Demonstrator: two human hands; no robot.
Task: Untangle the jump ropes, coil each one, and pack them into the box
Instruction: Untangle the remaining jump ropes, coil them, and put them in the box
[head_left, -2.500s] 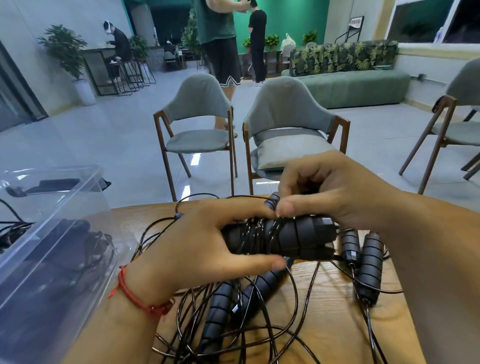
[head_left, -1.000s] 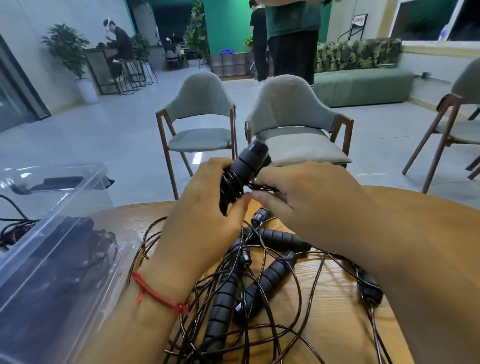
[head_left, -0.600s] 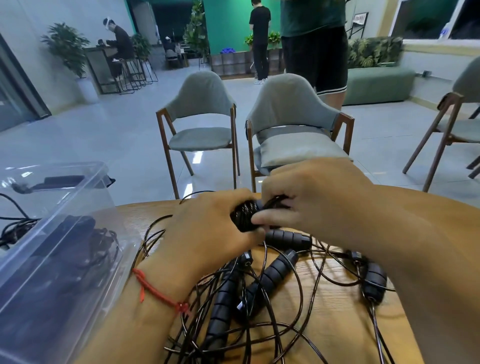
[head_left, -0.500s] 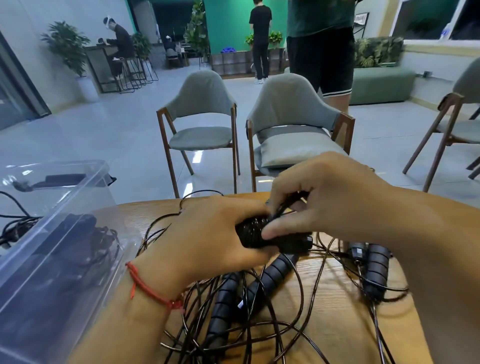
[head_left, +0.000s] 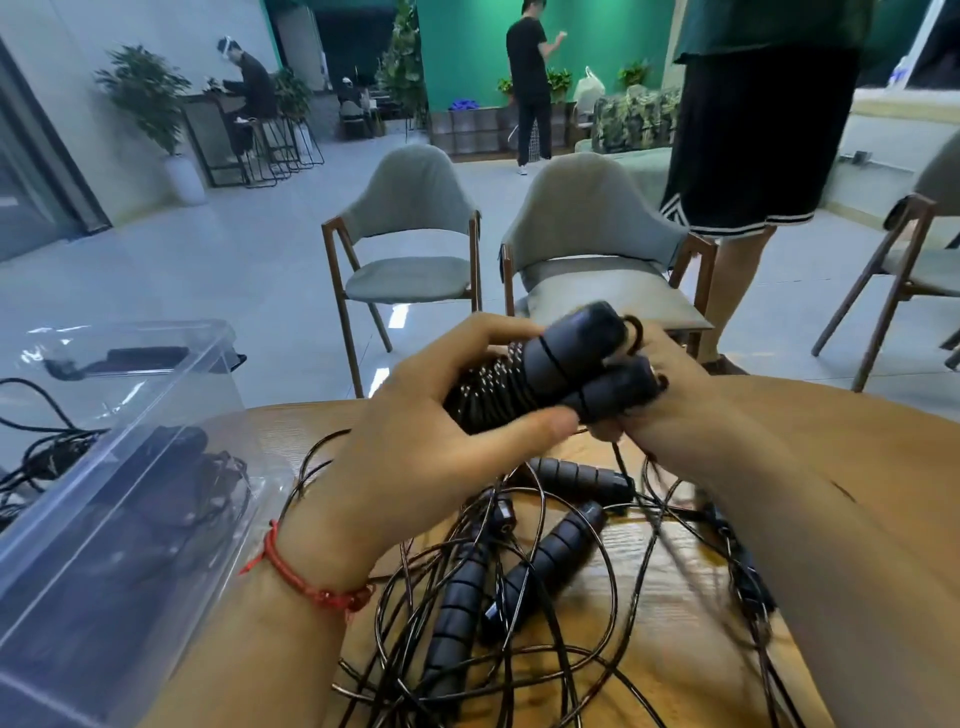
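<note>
My left hand (head_left: 415, 447) grips a coiled jump rope bundle (head_left: 550, 374), two black handles side by side with cord wound round them, held above the wooden table (head_left: 691, 649). My right hand (head_left: 691, 415) holds the bundle's right end, its fingers curled behind the handles and pinching cord. Below lies a tangle of black jump ropes (head_left: 519, 582) with several ribbed handles and loose cord loops. A clear plastic box (head_left: 104, 519) stands at the left with dark coiled ropes inside.
The box's clear lid (head_left: 130, 353) lies behind it. Two grey chairs (head_left: 415, 244) stand just past the table's far edge. A person in black shorts (head_left: 753, 156) stands beside the right chair. More people are far back.
Both hands have lifted the bundle up from just above the tangle and tilted its handle ends toward the upper right. The person in shorts has walked further right.
</note>
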